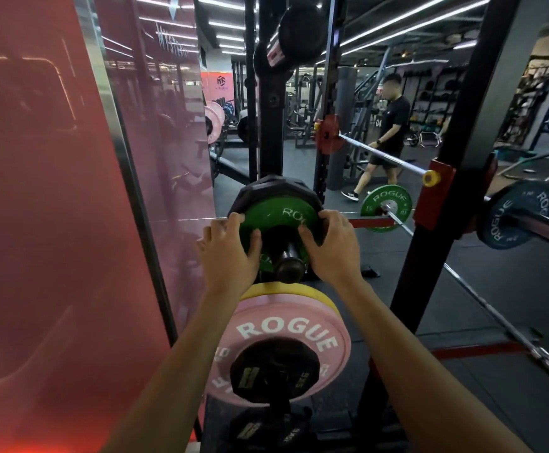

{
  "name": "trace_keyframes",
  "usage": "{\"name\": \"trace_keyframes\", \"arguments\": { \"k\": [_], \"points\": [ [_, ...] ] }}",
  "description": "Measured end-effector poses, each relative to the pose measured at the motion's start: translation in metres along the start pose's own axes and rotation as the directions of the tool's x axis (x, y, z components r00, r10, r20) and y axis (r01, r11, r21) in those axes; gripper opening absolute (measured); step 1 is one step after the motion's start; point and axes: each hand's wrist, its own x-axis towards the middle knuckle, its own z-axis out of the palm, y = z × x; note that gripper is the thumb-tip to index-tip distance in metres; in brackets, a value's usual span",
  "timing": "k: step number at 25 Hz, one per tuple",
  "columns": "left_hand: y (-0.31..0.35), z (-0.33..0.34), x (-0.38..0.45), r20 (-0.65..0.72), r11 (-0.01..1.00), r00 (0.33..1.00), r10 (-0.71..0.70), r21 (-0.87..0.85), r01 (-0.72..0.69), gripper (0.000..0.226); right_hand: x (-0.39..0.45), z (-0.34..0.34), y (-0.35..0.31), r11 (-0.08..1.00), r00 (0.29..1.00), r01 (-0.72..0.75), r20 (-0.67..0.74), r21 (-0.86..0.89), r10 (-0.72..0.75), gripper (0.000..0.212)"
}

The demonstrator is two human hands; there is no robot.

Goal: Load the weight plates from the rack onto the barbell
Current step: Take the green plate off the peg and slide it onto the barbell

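A green Rogue plate (276, 214) hangs on a storage peg (288, 259) of the black rack, in front of a black plate (266, 188). My left hand (227, 250) grips the green plate's left edge and my right hand (328, 243) grips its right edge. The barbell (541, 227) rests on the rack at the right, with a dark blue Rogue plate (511, 214) on its near sleeve. Another green plate (386, 207) sits at the bar's far end.
Below my hands a pink Rogue plate (286, 325), a yellow plate (283, 289) behind it and a small black 5 kg plate (273, 371) sit on a lower peg. A red glossy wall (54, 207) stands left. A person (387, 135) walks beyond the rack. A black upright (456, 158) stands right.
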Motion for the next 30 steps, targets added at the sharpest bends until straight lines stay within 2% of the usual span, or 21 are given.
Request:
{"name": "trace_keyframes", "arguments": {
  "k": [7,12,15,18,21,23,26,30],
  "points": [
    [0.01,-0.004,-0.004,0.056,0.997,0.996,-0.076,-0.018,0.077,0.046,0.007,-0.005,-0.012,0.986,0.993,-0.093,0.054,-0.139,0.101,0.053],
    [0.018,-0.014,-0.011,0.102,0.958,0.979,-0.179,-0.211,0.197,0.039,0.009,-0.006,-0.012,0.988,0.979,-0.156,0.13,0.002,0.154,0.062],
    [0.018,-0.02,-0.022,0.07,0.957,0.989,-0.131,-0.252,0.145,0.038,0.0,-0.009,-0.005,0.993,0.986,-0.12,0.117,-0.009,0.12,0.056],
    [0.009,-0.025,-0.022,0.054,0.978,0.996,-0.075,-0.19,0.084,0.042,-0.012,-0.014,0.006,0.996,0.996,-0.061,0.065,-0.064,0.065,0.046],
    [-0.004,-0.025,-0.014,0.107,0.993,0.991,-0.083,-0.075,0.092,0.043,-0.018,-0.018,0.006,0.994,0.999,-0.013,0.033,-0.104,0.017,0.043],
    [-0.01,-0.024,-0.012,0.134,0.991,0.987,-0.087,-0.088,0.1,0.041,-0.022,-0.019,0.004,0.995,1.0,0.009,0.029,-0.101,-0.006,0.039],
    [-0.012,-0.028,-0.014,0.084,0.988,0.996,-0.036,-0.149,0.048,0.03,-0.028,-0.025,0.005,0.994,0.999,0.045,0.029,-0.102,-0.042,0.036],
    [-0.013,-0.037,-0.026,0.015,0.986,0.997,0.074,-0.148,-0.071,0.029,-0.045,-0.041,0.007,0.986,0.992,0.129,0.014,-0.107,-0.128,0.035]
  ]
}}
